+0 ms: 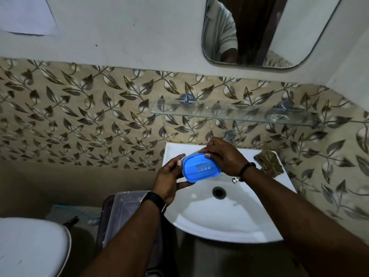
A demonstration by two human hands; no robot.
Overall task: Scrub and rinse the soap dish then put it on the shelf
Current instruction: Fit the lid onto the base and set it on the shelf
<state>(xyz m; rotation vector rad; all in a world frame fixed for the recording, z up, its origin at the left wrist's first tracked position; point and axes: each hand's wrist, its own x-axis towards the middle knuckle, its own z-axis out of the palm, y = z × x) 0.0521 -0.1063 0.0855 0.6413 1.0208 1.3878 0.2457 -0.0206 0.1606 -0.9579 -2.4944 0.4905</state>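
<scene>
1. Dish held over the sink's back-left corner, tilted, drain slots showing.
2. Left hand cupped round its left end; right hand clamped over the far edge.
3. Likely the handling stage before scrubbing; no water seen running.
4. Next: fetch the pad from the back-right corner, keeping the left grip firm.
5. Shelf above, for later.
</scene>
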